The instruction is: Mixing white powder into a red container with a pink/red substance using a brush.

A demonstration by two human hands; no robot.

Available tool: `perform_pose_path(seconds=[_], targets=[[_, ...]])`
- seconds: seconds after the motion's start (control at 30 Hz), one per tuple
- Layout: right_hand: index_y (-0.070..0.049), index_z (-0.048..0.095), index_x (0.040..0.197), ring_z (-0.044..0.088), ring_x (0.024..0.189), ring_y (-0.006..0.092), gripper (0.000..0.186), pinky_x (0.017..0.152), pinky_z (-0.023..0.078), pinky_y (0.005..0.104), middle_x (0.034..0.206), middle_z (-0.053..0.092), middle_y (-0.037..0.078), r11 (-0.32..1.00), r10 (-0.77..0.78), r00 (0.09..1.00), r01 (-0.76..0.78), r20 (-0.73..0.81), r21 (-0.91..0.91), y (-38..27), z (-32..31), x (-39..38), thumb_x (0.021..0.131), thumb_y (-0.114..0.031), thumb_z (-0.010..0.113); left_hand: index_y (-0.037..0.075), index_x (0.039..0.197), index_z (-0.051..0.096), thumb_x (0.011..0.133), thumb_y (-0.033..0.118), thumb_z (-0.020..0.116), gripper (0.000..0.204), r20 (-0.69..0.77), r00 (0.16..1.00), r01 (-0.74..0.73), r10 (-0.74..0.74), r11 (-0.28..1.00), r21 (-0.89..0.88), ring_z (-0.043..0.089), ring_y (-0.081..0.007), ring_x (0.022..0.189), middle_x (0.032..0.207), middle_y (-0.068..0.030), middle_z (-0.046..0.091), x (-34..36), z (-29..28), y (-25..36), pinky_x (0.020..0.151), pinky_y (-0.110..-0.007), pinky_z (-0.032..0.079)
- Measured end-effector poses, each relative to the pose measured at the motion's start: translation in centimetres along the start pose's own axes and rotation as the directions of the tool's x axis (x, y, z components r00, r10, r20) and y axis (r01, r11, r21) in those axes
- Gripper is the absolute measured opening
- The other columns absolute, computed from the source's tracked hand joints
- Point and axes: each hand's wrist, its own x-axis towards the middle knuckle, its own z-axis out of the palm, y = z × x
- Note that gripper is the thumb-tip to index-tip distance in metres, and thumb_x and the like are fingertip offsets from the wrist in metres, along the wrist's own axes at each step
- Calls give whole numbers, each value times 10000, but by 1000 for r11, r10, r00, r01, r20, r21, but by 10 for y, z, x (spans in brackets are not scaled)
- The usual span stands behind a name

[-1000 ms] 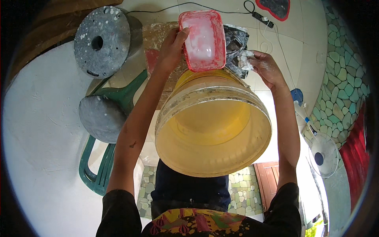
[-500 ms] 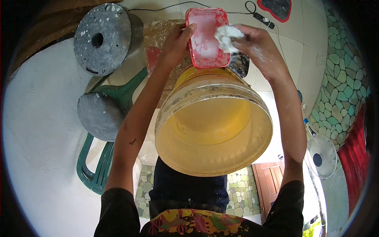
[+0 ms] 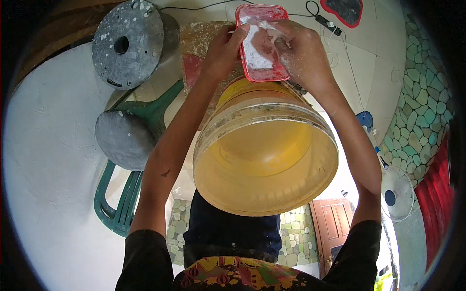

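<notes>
My left hand (image 3: 225,51) is closed on the left edge of a red plastic tub (image 3: 267,75), thumb over the rim. White wet-looking stuff (image 3: 257,53) coats the tub's inside. My right hand (image 3: 303,56) reaches over the right rim with its fingers curled down inside. The white-soaked wad it held earlier is now mostly hidden under it; whether it is cloth or sponge, I cannot tell. Just below the tub, between my forearms, a large round yellow bucket (image 3: 266,116) is tilted with its wide mouth facing me.
To the left are a grey speckled drum-like piece (image 3: 141,58), a smaller grey round piece (image 3: 125,138) and a green plastic chair (image 3: 116,218). A fan (image 3: 398,194) stands at right. A power strip (image 3: 328,25) and cable lie on the floor tiles ahead.
My right hand has gone down into the tub with the white wad, which was held above its right rim before. The tub and left hand have shifted slightly right and away.
</notes>
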Motion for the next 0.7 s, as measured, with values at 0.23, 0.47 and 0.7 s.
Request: perform_pose_path(seconds=[0.23, 0.47, 0.7], targets=[[-30, 676, 1090, 663, 769, 172, 265, 745, 514, 301, 901, 708, 137, 933, 116, 989, -76, -94, 350, 12, -18, -13, 831, -21, 619, -50, 1147, 569, 903, 523, 548, 623, 22, 998, 67, -65, 984, -164, 586, -165, 798, 939, -110, 638, 2, -3, 2, 749, -300, 473], [-19, 671, 1118, 622, 780, 105, 298, 773, 493, 254, 894, 699, 45, 734, 422, 905, -302, -60, 608, 91, -56, -53, 824, -20, 623, -23, 1167, 551, 907, 478, 548, 565, -14, 999, 41, -47, 963, -266, 569, -157, 844, 978, -67, 600, 18, -32, -35, 702, -293, 477], [-5, 674, 952, 615, 679, 201, 206, 676, 498, 337, 794, 669, 145, 945, 318, 945, -323, 80, 60, 152, -14, -66, 798, -141, 671, 1, 1187, 550, 945, 429, 477, 497, -143, 975, -171, 169, 985, -3, 579, -163, 958, 1100, -82, 601, 20, -68, -50, 834, -315, 481]])
